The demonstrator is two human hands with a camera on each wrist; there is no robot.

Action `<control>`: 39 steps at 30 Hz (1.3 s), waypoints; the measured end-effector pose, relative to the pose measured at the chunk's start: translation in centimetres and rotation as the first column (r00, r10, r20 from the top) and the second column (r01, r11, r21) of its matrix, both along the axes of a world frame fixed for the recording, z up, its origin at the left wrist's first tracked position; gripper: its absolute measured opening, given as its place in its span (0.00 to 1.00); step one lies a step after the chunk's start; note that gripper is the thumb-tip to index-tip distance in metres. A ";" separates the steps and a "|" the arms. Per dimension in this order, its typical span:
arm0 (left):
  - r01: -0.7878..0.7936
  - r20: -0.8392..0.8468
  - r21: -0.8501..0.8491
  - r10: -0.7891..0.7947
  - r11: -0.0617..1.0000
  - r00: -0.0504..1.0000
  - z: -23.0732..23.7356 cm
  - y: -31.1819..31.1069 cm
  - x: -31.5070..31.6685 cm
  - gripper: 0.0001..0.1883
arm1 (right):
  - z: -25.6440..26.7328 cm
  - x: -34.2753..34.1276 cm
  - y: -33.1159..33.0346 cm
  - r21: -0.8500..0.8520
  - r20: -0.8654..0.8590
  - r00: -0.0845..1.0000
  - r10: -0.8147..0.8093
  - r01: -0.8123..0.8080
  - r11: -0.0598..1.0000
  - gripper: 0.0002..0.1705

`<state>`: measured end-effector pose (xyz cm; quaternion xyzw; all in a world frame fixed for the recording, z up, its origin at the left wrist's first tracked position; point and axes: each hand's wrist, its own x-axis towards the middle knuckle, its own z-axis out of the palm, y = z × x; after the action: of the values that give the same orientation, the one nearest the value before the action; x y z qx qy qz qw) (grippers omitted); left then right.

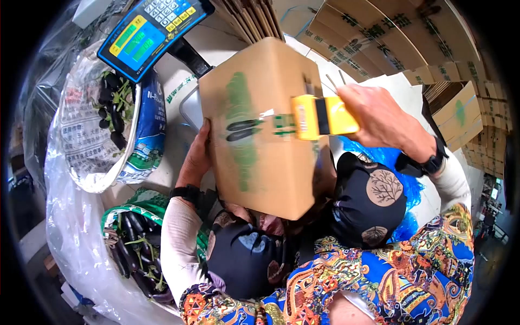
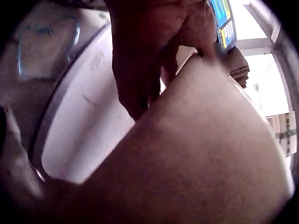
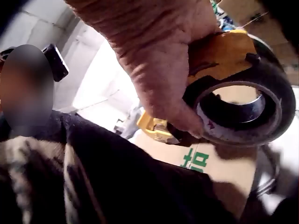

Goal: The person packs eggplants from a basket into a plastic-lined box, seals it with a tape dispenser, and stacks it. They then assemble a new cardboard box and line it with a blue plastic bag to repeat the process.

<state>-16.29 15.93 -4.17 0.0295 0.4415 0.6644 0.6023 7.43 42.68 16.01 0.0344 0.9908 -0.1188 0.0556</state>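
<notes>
At three o'clock of carton (image 1: 265, 173), right hand (image 1: 379, 116) clamped on yellow tape dispenser (image 1: 343, 116). At nine, left hand (image 1: 198, 149), apart from right, rests extended along carton's side. Carton between hands. Farther out: eggplants (image 1: 116, 118) at nine, printed cardboard (image 1: 374, 46) at two, scale (image 1: 154, 37) between ten and eleven.

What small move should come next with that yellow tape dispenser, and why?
Probably draw the yellow tape dispenser over the edge of the carton: the right fingers grip it there, a green-printed strip, apparently tape, lies beside it, and the left fingers brace the carton's other side.
</notes>
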 end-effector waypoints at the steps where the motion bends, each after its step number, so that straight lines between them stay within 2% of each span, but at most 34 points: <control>1: 0.018 -0.047 -0.024 -0.019 1.000 0.999 0.5 -0.5 -1.0 0.31 | -0.1 -1.3 -0.8 0.008 -0.053 0.998 0.031 -0.031 0.999 0.24; 3: -0.011 -0.286 -0.198 -0.046 0.980 0.957 -1.0 -1.7 -2.8 0.38 | 0.1 -4.0 -2.7 0.004 -0.012 0.999 0.039 -0.039 0.999 0.25; 4: -0.068 -0.396 -0.286 -0.053 0.956 0.917 0.6 -2.0 -2.8 0.40 | -0.2 -5.2 -3.3 0.031 -0.103 0.987 0.126 -0.123 0.992 0.24; 5: -0.128 -0.494 -0.371 -0.078 0.920 0.866 2.6 -2.2 -2.5 0.42 | 0.4 -7.0 -4.4 0.074 0.027 0.994 0.110 -0.112 0.991 0.23; 6: -0.109 -0.577 -0.338 -0.114 0.935 0.809 7.0 -1.2 -1.2 0.42 | -0.1 -8.0 -5.1 0.043 -0.040 0.990 0.136 -0.134 0.990 0.22; 7: -0.120 -0.567 -0.272 -0.059 0.955 0.821 8.9 -0.9 -1.1 0.38 | -0.4 -8.8 -5.7 0.020 -0.105 0.982 0.156 -0.155 0.988 0.22; 9: 0.002 -0.687 -0.088 -0.062 0.996 0.724 10.1 0.9 -1.3 0.36 | 0.6 -10.8 -6.8 -0.015 0.023 0.989 0.146 -0.145 0.989 0.20; 10: -0.082 -0.846 -0.201 -0.131 0.976 0.516 11.4 1.8 -0.1 0.29 | 0.5 -11.3 -7.0 -0.007 0.013 0.989 0.149 -0.149 0.989 0.21; 11: -0.136 -0.898 -0.330 -0.266 0.934 0.350 9.1 1.2 -1.6 0.24 | 0.3 -11.6 -7.0 -0.005 0.004 0.988 0.153 -0.153 0.988 0.21; 13: -0.080 -0.942 -0.279 -0.289 0.957 -0.169 6.1 -0.1 -3.8 0.23 | 0.4 -11.8 -7.0 -0.050 -0.008 0.987 0.160 -0.160 0.986 0.22; 14: -0.069 -0.954 -0.283 -0.288 0.957 -0.079 5.1 -1.1 -4.8 0.24 | -0.1 -11.6 -6.9 -0.113 -0.033 0.987 0.157 -0.160 0.981 0.21; 15: -0.019 -0.887 -0.310 -0.296 0.951 -0.355 5.0 -1.7 -5.7 0.22 | -0.4 -11.5 -7.1 -0.123 -0.077 0.985 0.157 -0.165 0.979 0.21; 16: -0.055 -0.959 -0.283 -0.284 0.957 -0.010 4.5 -1.8 -6.2 0.22 | -0.7 -11.6 -7.2 -0.124 -0.123 0.981 0.148 -0.163 0.979 0.21; 17: -0.096 -0.910 -0.280 -0.232 0.955 0.344 4.8 -1.5 -5.6 0.24 | -1.1 -11.4 -7.3 -0.130 -0.160 0.977 0.139 -0.161 0.978 0.20; 18: -0.141 -0.864 -0.339 -0.249 0.930 0.437 5.2 -1.3 -5.4 0.30 | -1.2 -11.3 -6.9 -0.151 -0.174 0.973 0.153 -0.180 0.972 0.20; 19: -0.176 -0.907 -0.368 -0.311 0.913 0.284 5.6 -1.3 -5.3 0.30 | -0.9 -10.9 -6.7 -0.161 -0.100 0.986 0.131 -0.146 0.976 0.20; 21: -0.294 -0.876 -0.427 -0.309 0.855 0.372 3.7 -2.0 -6.6 0.31 | -0.9 -9.9 -5.7 -0.123 -0.020 0.995 0.097 -0.098 0.987 0.22; 22: -0.276 -0.833 -0.387 -0.205 0.880 0.513 2.0 -2.7 -7.6 0.32 | -1.7 -9.1 -5.2 -0.086 0.016 0.998 0.060 -0.058 0.995 0.24; 23: -0.268 -0.802 -0.391 -0.183 0.880 0.569 2.6 -2.6 -7.2 0.32 | -3.2 -7.9 -3.9 -0.084 -0.080 0.992 0.102 -0.108 0.991 0.23; 25: -0.256 -0.751 -0.415 -0.169 0.873 0.639 4.3 -2.0 -6.1 0.32 | -4.8 -6.0 -2.5 -0.165 -0.146 0.986 0.075 -0.099 0.981 0.21; 26: -0.239 -0.787 -0.440 -0.244 0.866 0.566 4.5 -2.3 -6.2 0.33 | -6.1 -5.1 -1.8 -0.160 -0.100 0.993 0.070 -0.085 0.983 0.25; 30: -0.252 -0.817 -0.474 -0.315 0.844 0.482 4.8 -2.7 -6.4 0.34 | -9.7 -0.5 0.5 -0.276 -0.141 0.990 -0.020 -0.020 0.961 0.27; 33: -0.261 -0.824 -0.458 -0.295 0.850 0.484 5.9 -2.3 -5.5 0.35 | -12.4 1.4 1.4 -0.326 -0.188 0.979 -0.081 0.016 0.945 0.24; 34: -0.253 -0.838 -0.486 -0.363 0.836 0.408 6.9 -2.2 -4.9 0.36 | -12.5 2.0 1.5 -0.339 -0.190 0.977 -0.098 0.029 0.940 0.24; 39: -0.273 -0.832 -0.503 -0.375 0.820 0.408 6.9 -2.7 -5.0 0.37 | -15.6 4.6 2.8 -0.357 -0.237 0.964 -0.121 0.029 0.934 0.24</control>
<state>-21.26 13.26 2.70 0.2185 0.8705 0.3539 0.2631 12.04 45.47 0.37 0.0466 0.9505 -0.2989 -0.0715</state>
